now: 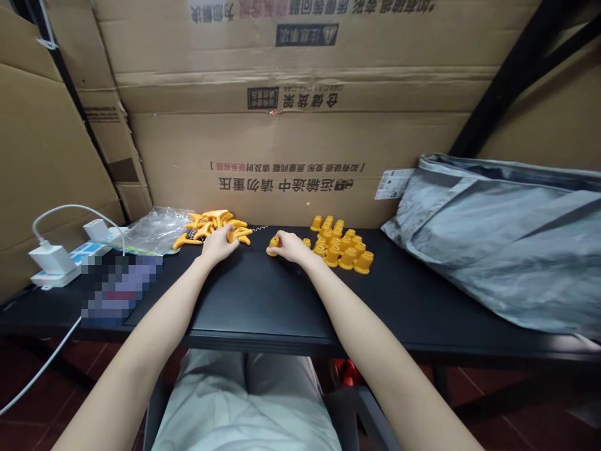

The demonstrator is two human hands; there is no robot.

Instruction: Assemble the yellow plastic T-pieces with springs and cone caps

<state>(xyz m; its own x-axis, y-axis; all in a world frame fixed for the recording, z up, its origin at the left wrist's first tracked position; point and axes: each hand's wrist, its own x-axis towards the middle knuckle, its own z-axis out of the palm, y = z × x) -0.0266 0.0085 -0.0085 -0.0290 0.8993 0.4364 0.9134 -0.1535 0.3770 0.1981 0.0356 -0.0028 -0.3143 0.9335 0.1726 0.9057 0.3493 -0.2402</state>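
Note:
My right hand pinches a small yellow plastic cup-shaped piece, narrow at the top and flared at its base, at the table's middle. Several more yellow cup-shaped pieces stand in a cluster just to the right of that hand. At the pile of orange plastic pieces with arm-like prongs, my left hand has its fingers closed on one orange pronged piece; part of it is hidden by the fingers. Thin coiled wire sticks out from the pile's right side.
A clear plastic bag lies left of the pile. A power strip with chargers and a white cable sits at the black table's left. A grey fabric bag takes up the right side. Cardboard walls the back.

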